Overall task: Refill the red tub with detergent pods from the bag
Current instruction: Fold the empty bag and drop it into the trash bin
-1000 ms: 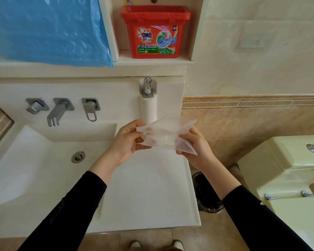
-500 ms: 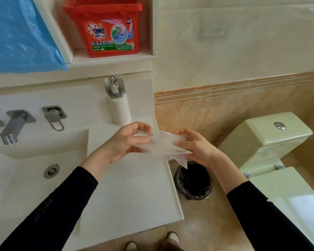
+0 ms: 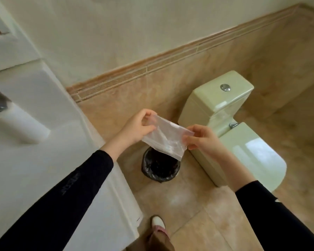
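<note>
A clear plastic bag (image 3: 166,139) is stretched flat between both my hands, and I see no pods inside it. My left hand (image 3: 137,126) pinches its upper left corner. My right hand (image 3: 202,138) pinches its right edge. The bag hangs in the air directly above the bin. The red tub is out of view.
A small round bin (image 3: 160,166) lined with a black bag stands on the tiled floor below the bag. The white sink counter (image 3: 49,145) runs along the left. A pale green toilet (image 3: 234,127) stands to the right. My shoe (image 3: 158,223) shows at the bottom.
The view has swung right and down, away from the sink and shelf, so the red tub has left the frame. Both hands have carried the bag from over the counter to above the bin.
</note>
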The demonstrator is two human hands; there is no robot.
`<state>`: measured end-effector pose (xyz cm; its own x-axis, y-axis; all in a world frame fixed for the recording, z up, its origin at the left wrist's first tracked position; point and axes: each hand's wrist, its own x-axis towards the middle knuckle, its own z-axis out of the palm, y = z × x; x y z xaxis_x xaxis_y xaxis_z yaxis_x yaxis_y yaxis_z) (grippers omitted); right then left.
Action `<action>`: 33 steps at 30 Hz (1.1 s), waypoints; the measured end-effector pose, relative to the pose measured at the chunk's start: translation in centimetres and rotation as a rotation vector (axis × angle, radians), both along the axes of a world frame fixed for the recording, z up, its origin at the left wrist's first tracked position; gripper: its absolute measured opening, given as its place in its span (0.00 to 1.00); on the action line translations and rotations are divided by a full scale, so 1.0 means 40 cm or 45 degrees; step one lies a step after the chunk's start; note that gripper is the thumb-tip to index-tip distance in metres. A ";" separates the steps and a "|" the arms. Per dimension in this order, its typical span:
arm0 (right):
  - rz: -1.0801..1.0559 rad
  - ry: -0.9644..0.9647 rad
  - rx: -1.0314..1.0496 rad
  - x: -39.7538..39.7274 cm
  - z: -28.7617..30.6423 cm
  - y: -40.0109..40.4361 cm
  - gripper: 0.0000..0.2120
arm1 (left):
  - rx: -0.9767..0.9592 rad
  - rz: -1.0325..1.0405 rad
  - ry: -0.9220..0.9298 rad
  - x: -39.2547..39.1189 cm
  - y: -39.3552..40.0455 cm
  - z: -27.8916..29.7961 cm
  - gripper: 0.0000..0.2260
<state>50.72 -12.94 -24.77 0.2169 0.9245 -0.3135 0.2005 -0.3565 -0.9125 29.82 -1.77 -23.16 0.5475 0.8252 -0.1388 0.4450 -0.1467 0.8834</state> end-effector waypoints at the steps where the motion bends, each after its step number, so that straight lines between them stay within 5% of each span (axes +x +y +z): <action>1: -0.055 -0.026 0.007 0.026 -0.030 -0.001 0.07 | 0.004 0.025 0.010 0.043 0.012 -0.037 0.13; 13: -0.395 -0.249 -0.164 0.200 -0.481 -0.016 0.06 | -0.212 0.050 0.094 0.353 0.071 -0.509 0.08; 20: -0.420 -0.179 -0.346 0.182 -0.782 0.011 0.05 | -0.311 0.185 0.239 0.327 0.092 -0.808 0.15; 28: -0.499 -0.238 -0.576 0.077 -1.039 0.066 0.06 | -0.427 0.340 0.493 0.223 0.115 -1.054 0.10; 33: -0.274 -0.219 -0.718 0.041 -1.111 0.136 0.25 | -0.491 0.281 0.541 0.199 0.110 -1.112 0.11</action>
